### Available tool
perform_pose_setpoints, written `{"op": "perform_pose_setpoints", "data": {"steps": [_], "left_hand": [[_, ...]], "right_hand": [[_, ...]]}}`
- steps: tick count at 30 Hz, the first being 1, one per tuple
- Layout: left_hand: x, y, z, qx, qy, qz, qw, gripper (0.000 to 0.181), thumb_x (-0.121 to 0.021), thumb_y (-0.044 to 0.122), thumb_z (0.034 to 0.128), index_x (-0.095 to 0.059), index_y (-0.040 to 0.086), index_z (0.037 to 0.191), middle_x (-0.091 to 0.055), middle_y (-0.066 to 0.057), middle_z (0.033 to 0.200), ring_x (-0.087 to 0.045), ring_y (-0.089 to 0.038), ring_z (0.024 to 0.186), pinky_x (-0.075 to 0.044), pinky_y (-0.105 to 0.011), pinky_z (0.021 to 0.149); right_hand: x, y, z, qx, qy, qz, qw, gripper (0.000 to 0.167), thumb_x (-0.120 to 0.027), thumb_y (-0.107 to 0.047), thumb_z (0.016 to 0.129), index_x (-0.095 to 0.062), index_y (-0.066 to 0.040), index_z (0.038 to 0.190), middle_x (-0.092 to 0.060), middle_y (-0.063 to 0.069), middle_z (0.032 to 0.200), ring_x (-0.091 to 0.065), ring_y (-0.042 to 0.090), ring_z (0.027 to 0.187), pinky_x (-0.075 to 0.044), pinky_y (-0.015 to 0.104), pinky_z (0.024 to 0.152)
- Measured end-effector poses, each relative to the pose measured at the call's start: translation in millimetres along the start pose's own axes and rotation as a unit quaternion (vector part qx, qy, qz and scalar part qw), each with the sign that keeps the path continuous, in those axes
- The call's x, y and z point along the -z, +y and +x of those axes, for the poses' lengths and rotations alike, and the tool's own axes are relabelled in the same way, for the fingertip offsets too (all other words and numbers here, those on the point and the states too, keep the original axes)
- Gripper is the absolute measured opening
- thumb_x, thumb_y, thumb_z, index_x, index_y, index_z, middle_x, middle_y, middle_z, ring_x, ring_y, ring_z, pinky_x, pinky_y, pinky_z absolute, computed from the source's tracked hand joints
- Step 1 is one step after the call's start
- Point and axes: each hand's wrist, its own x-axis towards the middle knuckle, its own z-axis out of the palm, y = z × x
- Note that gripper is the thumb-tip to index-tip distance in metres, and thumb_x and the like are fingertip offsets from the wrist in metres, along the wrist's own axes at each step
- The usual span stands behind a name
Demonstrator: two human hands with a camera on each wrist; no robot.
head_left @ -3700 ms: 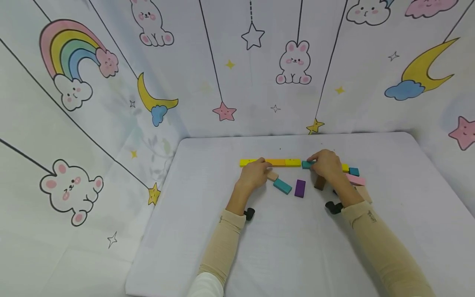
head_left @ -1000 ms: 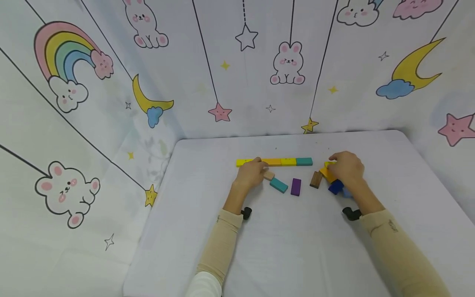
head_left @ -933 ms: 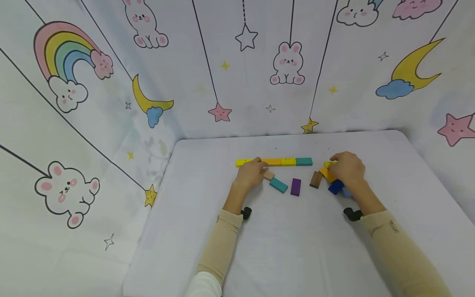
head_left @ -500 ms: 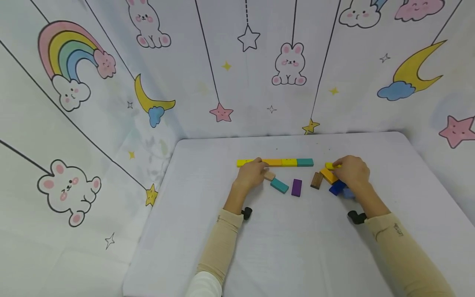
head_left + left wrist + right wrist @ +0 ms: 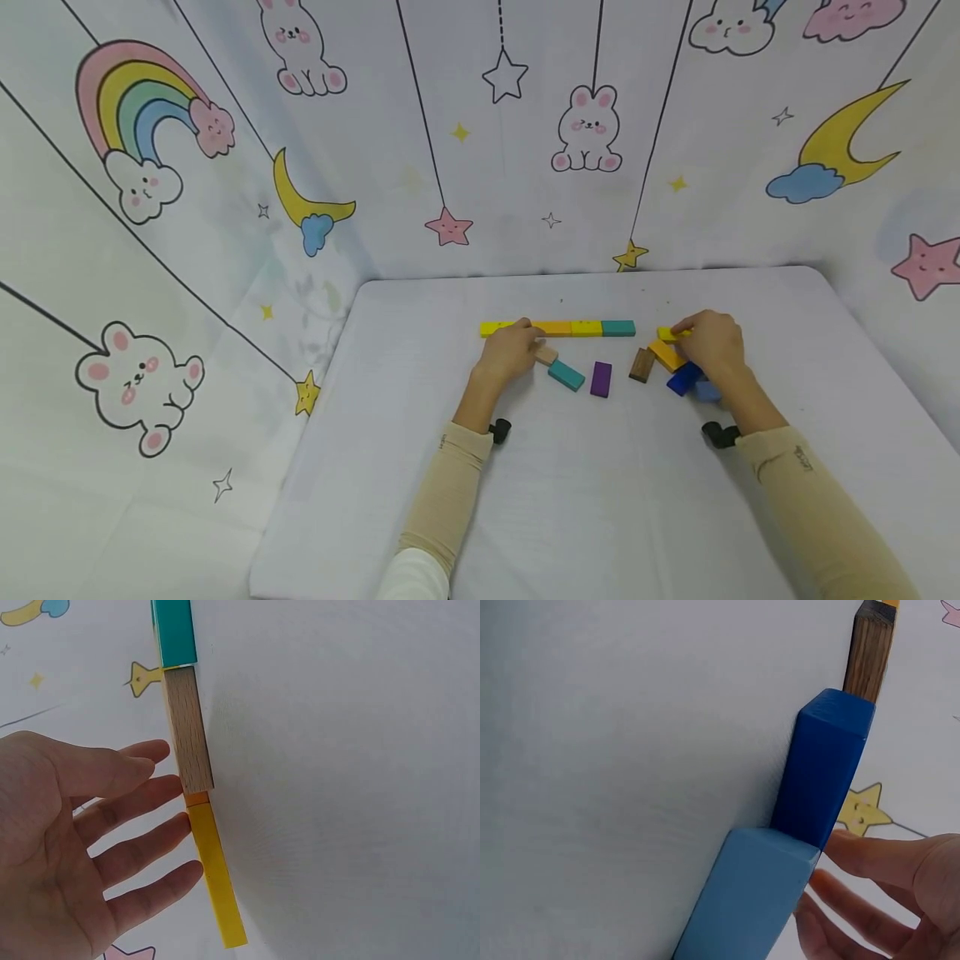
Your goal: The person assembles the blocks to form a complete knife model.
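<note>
At one o'clock, the right hand [image 5: 714, 343] pinches a yellow block [image 5: 665, 333]; left hand [image 5: 510, 352], spread, should steady the block row [image 5: 587, 329] lightly.

my left arm [image 5: 452, 487] and right arm [image 5: 821, 508] reach forward; my left hand [image 5: 510, 350] has its fingers [image 5: 146, 847] spread and relaxed, my right hand [image 5: 712, 343] bends its partly hidden fingers.

A draped booth — white table [image 5: 585, 500], cartoon-printed backdrop [image 5: 525, 183] (bunnies [image 5: 587, 137], moons [image 5: 832, 146]).
</note>
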Motion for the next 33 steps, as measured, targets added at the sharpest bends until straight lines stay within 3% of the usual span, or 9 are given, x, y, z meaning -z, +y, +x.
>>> {"op": "perform_pose_setpoints", "data": {"steps": [12,19,33], "left_hand": [[1.2,-1.3,0.3,0.011,0.007,-0.023,0.9997,0.031,-0.056,0.018,0.1079,-0.071,0.019,0.135,-0.068,-0.002,0.133,-0.067,-0.02,0.119,-0.054,-0.037,0.1],[1.4,-1.9,-0.1,0.003,0.011,-0.035,0.9993,0.03,-0.057,0.018,0.1073,-0.072,0.016,0.134,-0.07,-0.002,0.125,-0.069,-0.019,0.11,-0.056,-0.035,0.095],[2.9,-1.2,0.5,0.005,0.01,-0.033,0.9994,0.03,-0.057,0.02,0.1078,-0.072,0.017,0.133,-0.069,-0.002,0.124,-0.069,-0.019,0.109,-0.057,-0.034,0.093]], "right_hand": [[-3,-11,6.2,0.009,0.007,0.006,0.9999,0.026,-0.07,-0.006,0.091,-0.077,0.002,0.115,-0.064,0.037,0.122,-0.06,0.05,0.099,-0.059,0.047,0.069],[-8,-13,10.6,0.015,0.005,0.01,0.9998,0.025,-0.07,-0.007,0.093,-0.078,0.002,0.115,-0.063,0.037,0.124,-0.057,0.056,0.11,-0.056,0.059,0.084],[-9,-23,16.8,0.017,-0.012,0.017,0.9996,0.024,-0.068,-0.006,0.095,-0.077,0.002,0.116,-0.062,0.036,0.125,-0.056,0.053,0.109,-0.056,0.056,0.085]]}}
